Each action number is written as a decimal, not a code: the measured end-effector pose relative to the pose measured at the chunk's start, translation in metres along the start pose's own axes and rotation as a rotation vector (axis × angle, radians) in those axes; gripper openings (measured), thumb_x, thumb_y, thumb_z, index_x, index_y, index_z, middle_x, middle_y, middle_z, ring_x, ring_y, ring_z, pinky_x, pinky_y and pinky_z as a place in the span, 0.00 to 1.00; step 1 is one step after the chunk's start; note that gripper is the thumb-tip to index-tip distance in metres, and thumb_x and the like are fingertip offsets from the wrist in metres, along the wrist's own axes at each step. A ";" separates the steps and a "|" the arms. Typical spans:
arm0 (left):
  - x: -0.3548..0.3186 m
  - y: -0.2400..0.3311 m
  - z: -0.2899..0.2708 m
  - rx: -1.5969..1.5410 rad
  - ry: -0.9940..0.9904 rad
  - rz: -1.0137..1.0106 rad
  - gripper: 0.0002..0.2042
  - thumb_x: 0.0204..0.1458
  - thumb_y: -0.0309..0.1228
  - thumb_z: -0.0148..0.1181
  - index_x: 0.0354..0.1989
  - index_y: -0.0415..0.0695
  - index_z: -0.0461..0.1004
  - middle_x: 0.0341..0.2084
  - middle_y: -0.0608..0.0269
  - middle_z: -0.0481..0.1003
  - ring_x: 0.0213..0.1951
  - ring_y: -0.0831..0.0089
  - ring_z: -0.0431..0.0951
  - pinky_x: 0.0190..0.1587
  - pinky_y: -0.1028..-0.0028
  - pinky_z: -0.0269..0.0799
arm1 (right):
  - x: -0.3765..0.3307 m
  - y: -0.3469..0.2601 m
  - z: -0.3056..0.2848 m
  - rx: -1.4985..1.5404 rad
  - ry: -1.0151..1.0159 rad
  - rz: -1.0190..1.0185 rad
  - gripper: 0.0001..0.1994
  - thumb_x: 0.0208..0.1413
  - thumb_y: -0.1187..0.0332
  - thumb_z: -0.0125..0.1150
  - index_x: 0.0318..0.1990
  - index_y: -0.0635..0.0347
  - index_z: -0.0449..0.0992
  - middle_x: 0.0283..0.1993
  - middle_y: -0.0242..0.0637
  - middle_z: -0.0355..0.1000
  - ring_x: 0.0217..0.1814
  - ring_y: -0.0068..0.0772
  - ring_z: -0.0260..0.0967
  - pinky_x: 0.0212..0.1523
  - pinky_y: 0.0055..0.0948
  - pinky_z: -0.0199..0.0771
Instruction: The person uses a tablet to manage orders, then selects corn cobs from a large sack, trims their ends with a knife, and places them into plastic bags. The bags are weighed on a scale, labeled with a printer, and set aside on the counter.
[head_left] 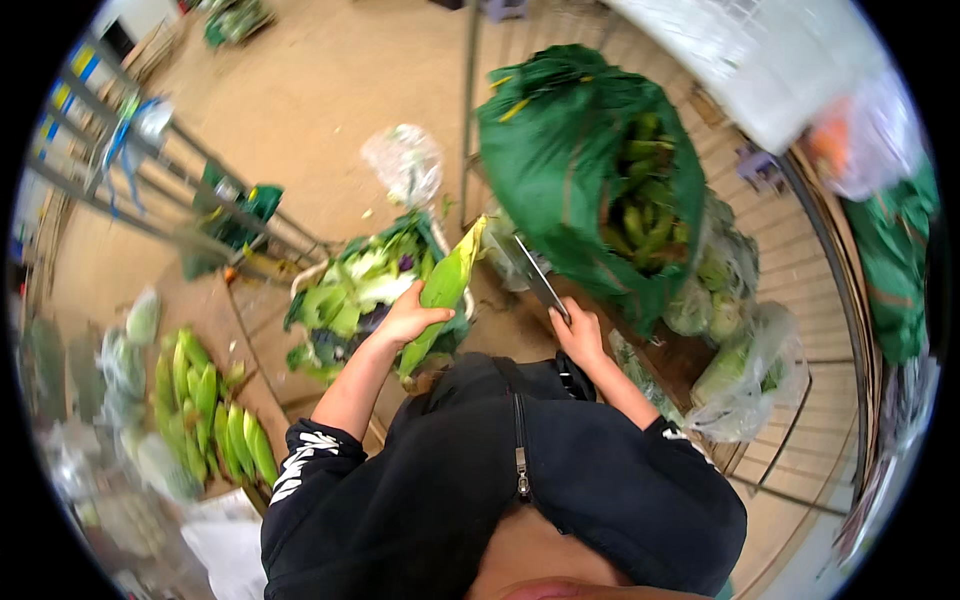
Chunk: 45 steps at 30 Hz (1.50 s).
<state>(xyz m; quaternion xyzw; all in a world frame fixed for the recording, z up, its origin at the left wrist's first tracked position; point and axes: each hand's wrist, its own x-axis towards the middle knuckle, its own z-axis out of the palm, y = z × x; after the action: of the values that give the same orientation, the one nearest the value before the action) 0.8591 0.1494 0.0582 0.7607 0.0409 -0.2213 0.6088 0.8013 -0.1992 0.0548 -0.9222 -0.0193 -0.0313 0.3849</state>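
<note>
An unpeeled ear of corn with green husk leaves is gripped in my left hand, its yellowish tip pointing up and away. My right hand is closed round the dark handle of a knife; the blade points away, just right of the corn tip and apart from it. Beneath the corn stands a basket heaped with leafy trimmings. To the right, a big green woven sack gapes open, showing several ears of corn inside.
Several husked-green ears lie piled at the left beside bagged vegetables. A metal rack rises at far left. Bagged greens sit at the right inside a wire railing. A clear plastic bag lies beyond the basket.
</note>
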 end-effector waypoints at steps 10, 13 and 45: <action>-0.097 -0.048 -0.128 0.221 0.366 -0.138 0.36 0.41 0.40 0.76 0.56 0.33 0.70 0.46 0.41 0.79 0.50 0.51 0.81 0.54 0.62 0.74 | 0.107 -0.103 0.196 -0.202 -0.564 -0.199 0.13 0.62 0.62 0.60 0.49 0.57 0.77 0.36 0.60 0.77 0.39 0.66 0.76 0.39 0.55 0.76; -0.111 -0.074 -0.163 0.191 0.482 -0.036 0.39 0.39 0.39 0.78 0.60 0.33 0.70 0.48 0.40 0.79 0.53 0.50 0.80 0.56 0.62 0.74 | 0.108 -0.065 0.249 -0.095 -0.445 -0.240 0.13 0.64 0.57 0.58 0.46 0.56 0.75 0.29 0.57 0.76 0.36 0.66 0.75 0.36 0.58 0.74; 0.310 0.128 0.310 0.770 -0.076 0.748 0.15 0.59 0.29 0.58 0.52 0.34 0.72 0.54 0.41 0.71 0.59 0.42 0.69 0.59 0.54 0.68 | -0.211 0.160 0.009 -0.089 -0.041 0.620 0.15 0.62 0.54 0.59 0.44 0.56 0.76 0.34 0.57 0.77 0.39 0.66 0.76 0.41 0.59 0.76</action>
<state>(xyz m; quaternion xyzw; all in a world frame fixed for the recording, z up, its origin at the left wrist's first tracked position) 1.0912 -0.2403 0.0051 0.8831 -0.3390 -0.0158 0.3240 0.6010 -0.3079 -0.0805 -0.9006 0.2564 0.1056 0.3348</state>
